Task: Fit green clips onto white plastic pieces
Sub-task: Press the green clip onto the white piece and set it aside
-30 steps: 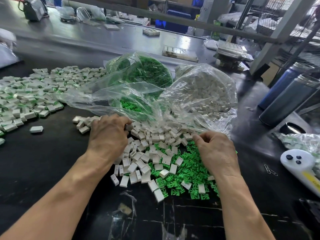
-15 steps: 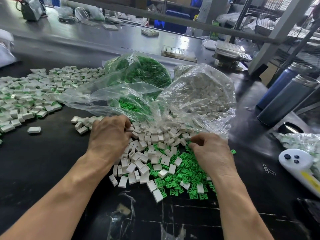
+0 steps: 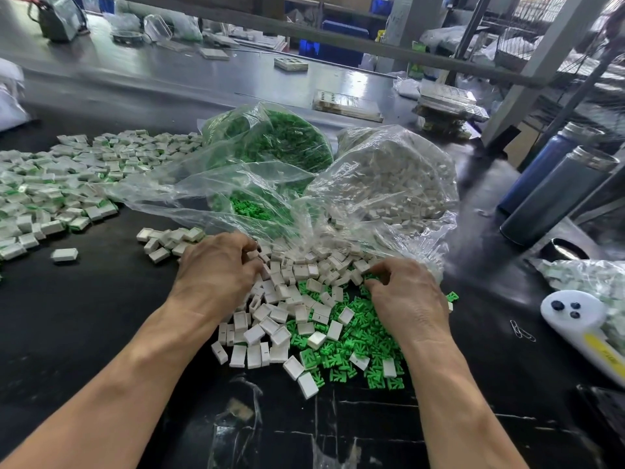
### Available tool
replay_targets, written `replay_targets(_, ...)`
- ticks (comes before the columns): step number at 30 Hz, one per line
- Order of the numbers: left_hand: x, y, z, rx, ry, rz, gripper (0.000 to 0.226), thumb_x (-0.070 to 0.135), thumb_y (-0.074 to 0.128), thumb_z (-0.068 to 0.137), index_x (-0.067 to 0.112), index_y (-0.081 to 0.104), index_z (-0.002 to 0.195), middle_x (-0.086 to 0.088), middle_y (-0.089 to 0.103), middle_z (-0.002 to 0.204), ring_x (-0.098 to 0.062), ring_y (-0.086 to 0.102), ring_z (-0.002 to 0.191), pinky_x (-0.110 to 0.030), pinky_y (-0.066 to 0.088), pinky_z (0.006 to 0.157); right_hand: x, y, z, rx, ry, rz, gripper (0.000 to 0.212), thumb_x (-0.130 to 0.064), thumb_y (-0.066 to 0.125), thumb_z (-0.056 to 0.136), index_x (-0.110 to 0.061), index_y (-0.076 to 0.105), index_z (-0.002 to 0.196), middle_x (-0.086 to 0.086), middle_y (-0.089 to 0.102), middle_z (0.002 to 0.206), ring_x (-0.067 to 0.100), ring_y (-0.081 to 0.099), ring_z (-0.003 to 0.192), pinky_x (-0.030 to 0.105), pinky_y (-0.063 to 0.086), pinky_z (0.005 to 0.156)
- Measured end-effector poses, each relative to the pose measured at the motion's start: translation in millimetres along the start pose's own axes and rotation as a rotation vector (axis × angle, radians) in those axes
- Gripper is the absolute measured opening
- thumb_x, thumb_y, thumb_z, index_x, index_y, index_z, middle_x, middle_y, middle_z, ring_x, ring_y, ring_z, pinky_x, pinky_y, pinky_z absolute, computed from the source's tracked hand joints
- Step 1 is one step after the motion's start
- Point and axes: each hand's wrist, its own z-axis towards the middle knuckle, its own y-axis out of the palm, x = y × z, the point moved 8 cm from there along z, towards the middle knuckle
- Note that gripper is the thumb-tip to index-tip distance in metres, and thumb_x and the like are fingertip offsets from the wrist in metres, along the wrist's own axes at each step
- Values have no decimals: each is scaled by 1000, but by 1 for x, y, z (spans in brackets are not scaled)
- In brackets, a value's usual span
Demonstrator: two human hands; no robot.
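A heap of loose white plastic pieces (image 3: 280, 319) lies on the black table (image 3: 84, 316), with loose green clips (image 3: 358, 353) spread to its right. My left hand (image 3: 220, 269) rests on the left of the heap, fingers curled round a white piece at its fingertips. My right hand (image 3: 409, 296) sits over the clips, thumb and forefinger pinching a green clip at the heap's far edge. Behind them an open clear bag of green clips (image 3: 270, 143) and a clear bag of white pieces (image 3: 399, 184) spill forward.
A wide pile of white pieces with green clips fitted (image 3: 50, 191) covers the table at the left. Two dark bottles (image 3: 558, 191), a black lid (image 3: 563, 250), a white hand-held device (image 3: 575, 319) and paper clips (image 3: 522, 331) stand at the right.
My right hand has crept a little left and forward across the clips to the heap's edge. My left hand has stayed on the white pieces, its fingers working slightly.
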Motion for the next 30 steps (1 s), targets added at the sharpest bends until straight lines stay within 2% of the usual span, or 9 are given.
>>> replay_targets(4, 2, -2, -1, -10, 8, -70, 30, 40, 73, 93, 31, 70, 122, 18, 63, 95, -10, 64, 91, -43, 55, 100, -1, 3, 2, 4, 0, -38, 18, -32, 69, 98, -34, 73, 115, -3, 65, 116, 19, 59, 101, 33, 43, 85)
replay_targets(7, 6, -2, -3, -8, 61, -159, 20, 39, 71, 95, 36, 69, 114, 27, 55, 85, 6, 58, 78, -23, 55, 77, -1, 3, 3, 32, 3, -30, 10, -29, 68, 98, -33, 74, 105, -4, 64, 110, 16, 51, 91, 30, 39, 81)
replay_targets(11, 16, -1, -5, -63, 143, -304, 14, 35, 73, 92, 40, 64, 103, 21, 65, 91, 5, 64, 77, -7, 47, 63, -3, 3, 3, 45, -11, -16, 8, -29, 66, 99, -30, 74, 99, -4, 62, 105, 16, 52, 90, 30, 39, 80)
replay_targets(15, 29, -1, -10, -113, 258, -454, 19, 27, 74, 91, 38, 66, 104, 16, 70, 93, 5, 66, 86, -12, 55, 71, -9, -3, -3, 108, -74, 64, 8, -29, 66, 99, -26, 72, 96, -9, 62, 89, 15, 56, 85, 30, 42, 77)
replay_targets(17, 36, -1, -14, -122, 288, -538, 20, 23, 76, 91, 36, 69, 105, 17, 72, 94, 0, 69, 87, -15, 57, 76, -14, -4, -7, 122, -142, 193, 6, -27, 68, 98, -24, 73, 98, -9, 67, 90, 12, 60, 88, 31, 49, 81)
replay_targets(20, 46, 1, -20, -137, 310, -667, 21, 16, 78, 89, 28, 72, 105, 17, 73, 98, -5, 72, 90, -14, 57, 80, -22, 1, -14, 48, -194, 473, 8, -23, 72, 98, -27, 74, 104, -16, 70, 94, 1, 65, 90, 21, 54, 85)
replay_targets(23, 52, 4, -24, -167, 321, -762, 22, 9, 77, 89, 23, 72, 105, 11, 75, 97, -8, 73, 89, -16, 57, 79, -28, 9, -18, -31, -192, 721, 13, -21, 74, 96, -32, 74, 104, -14, 74, 91, -3, 68, 85, 17, 57, 77)
replay_targets(26, 54, 7, -24, -181, 327, -813, 23, 8, 78, 89, 22, 72, 106, 5, 76, 98, -12, 74, 90, -20, 59, 79, -38, 13, -22, -108, -203, 984, 16, -14, 75, 95, -27, 77, 103, -9, 77, 88, 0, 69, 76, 16, 54, 67)
replay_targets(30, 54, 10, -24, -194, 333, -839, 21, 13, 78, 89, 24, 71, 105, 4, 76, 99, -13, 74, 90, -24, 60, 78, -46, 15, -26, -176, -233, 1136, 14, -9, 74, 95, -19, 77, 104, -5, 73, 80, 8, 62, 67, 18, 49, 59)
